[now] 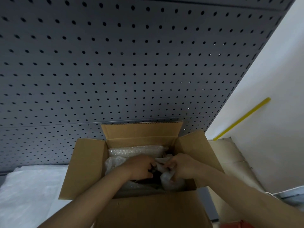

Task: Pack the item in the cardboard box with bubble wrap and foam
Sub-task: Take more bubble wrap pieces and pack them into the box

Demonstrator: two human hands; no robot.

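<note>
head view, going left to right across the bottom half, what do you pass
white sheet → left flap of the cardboard box → left hand → right hand → right flap → yellow strip on the white wall

Both my hands down in front of me, fingers curled and gripping.

My left hand (139,167) comes in from the lower left on a bare forearm, knuckles up, fingers folded under and clenched round something dark beneath them. My right hand (181,167) reaches in from the lower right, fingers bent and pinching a pale crumpled wrapping (166,178) that bunches just under its fingertips. The two sets of knuckles face each other, nearly touching, wrists angled inward.
</note>
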